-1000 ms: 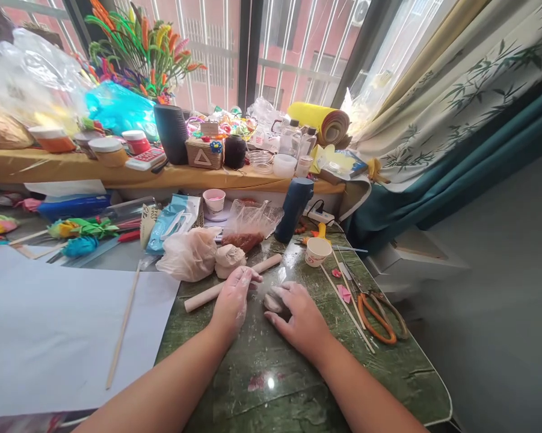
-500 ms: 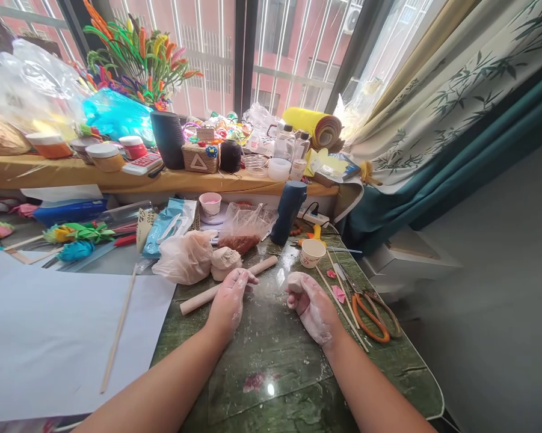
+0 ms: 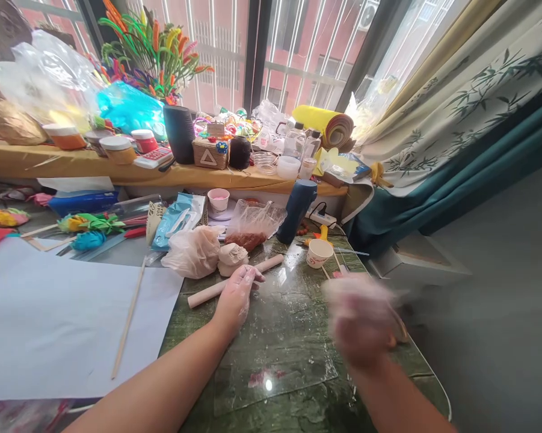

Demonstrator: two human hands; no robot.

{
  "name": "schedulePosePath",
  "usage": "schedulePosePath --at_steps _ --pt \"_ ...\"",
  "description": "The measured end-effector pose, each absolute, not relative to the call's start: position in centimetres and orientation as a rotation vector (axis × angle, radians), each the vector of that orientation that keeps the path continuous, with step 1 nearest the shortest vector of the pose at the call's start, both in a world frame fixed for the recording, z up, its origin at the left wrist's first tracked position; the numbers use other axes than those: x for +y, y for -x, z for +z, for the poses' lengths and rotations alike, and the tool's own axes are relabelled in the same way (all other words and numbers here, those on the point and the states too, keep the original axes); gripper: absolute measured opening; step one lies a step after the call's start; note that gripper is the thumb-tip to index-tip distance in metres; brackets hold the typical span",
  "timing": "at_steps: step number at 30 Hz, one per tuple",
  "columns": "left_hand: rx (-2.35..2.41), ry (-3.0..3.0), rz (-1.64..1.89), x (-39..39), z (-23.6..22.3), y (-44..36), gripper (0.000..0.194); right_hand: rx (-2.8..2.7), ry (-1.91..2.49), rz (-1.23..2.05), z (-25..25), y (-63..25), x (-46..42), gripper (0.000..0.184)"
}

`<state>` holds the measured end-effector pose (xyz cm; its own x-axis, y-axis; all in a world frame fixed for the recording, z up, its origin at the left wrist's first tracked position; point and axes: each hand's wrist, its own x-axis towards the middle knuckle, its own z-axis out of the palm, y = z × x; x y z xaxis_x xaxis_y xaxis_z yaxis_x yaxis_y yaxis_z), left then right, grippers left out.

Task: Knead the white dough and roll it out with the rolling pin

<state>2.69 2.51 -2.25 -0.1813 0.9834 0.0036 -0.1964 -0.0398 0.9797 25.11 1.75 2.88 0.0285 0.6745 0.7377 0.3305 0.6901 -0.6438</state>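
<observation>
Far left, we note white paper (image 3: 63, 325), smooth and flat, with a crumpled blue wad (image 3: 88, 240) by its upper edge and a thin, straight wooden stick (image 3: 129, 319) lying across it. Next comes a thin, wrinkled pinkish bag (image 3: 194, 249), then a pale rod (image 3: 203, 296), smooth and round, aslant on the green tabletop (image 3: 180, 337). The clay-like lump (image 3: 232, 258) sits just beside the bag, behind the rod, matt and softly folded. Our left hand (image 3: 235, 297) is in front of the rod, whitened, fingers curled and thumb close against them; whether they pinch anything we cannot tell. We judge the step in hand to be hand-working of soft material, between two touches; a next touch would call for light, even finger pressure and a steady right hand. Behind, a clear, creased bag (image 3: 252, 234) has reddish-brown matter inside. A transparent sheet (image 3: 289, 337) lies flat before us, glossy, flecked with pale crumbs. Past it, a dark blue cylinder (image 3: 296, 210) stands upright, and a pale paper cup (image 3: 319, 252) with a round, open mouth. Our right hand (image 3: 363, 319) is raised at the sheet's right side, badly blurred; its grip and any load we cannot tell. Farthest right, the patterned curtain (image 3: 478, 96) hangs in deep, soft folds
</observation>
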Motion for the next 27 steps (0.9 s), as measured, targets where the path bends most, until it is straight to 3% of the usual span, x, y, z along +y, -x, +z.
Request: schedulePosePath --at_steps 8,12,14,18,24,27 --pt "1.132 -0.928 1.474 2.6 -2.1 -2.8 0.039 -2.069 1.267 0.441 -2.6 -22.2 0.9 0.031" --pt "0.996 -0.839 1.467 2.5 -2.1 -3.1 0.04 -2.315 1.187 0.523 -2.8 -20.2 1.1 0.061" --pt "0.923 -0.806 1.466 2.4 -2.2 -3.2 0.041 -2.305 1.214 0.606 -2.9 -19.2 1.3 0.056" --pt "0.834 -0.783 1.462 2.4 -2.1 -3.1 0.041 -2.085 1.174 0.883 -3.1 -18.7 1.7 0.04" --pt "0.916 -0.787 1.488 2.6 -2.3 -2.9 0.038 -1.193 1.028 1.585 -3.1 -19.9 1.7 0.052" --pt "0.956 -0.788 1.484 2.5 -2.3 -2.9 0.037 -1.012 1.039 1.733 -3.5 -20.5 2.1 0.055"
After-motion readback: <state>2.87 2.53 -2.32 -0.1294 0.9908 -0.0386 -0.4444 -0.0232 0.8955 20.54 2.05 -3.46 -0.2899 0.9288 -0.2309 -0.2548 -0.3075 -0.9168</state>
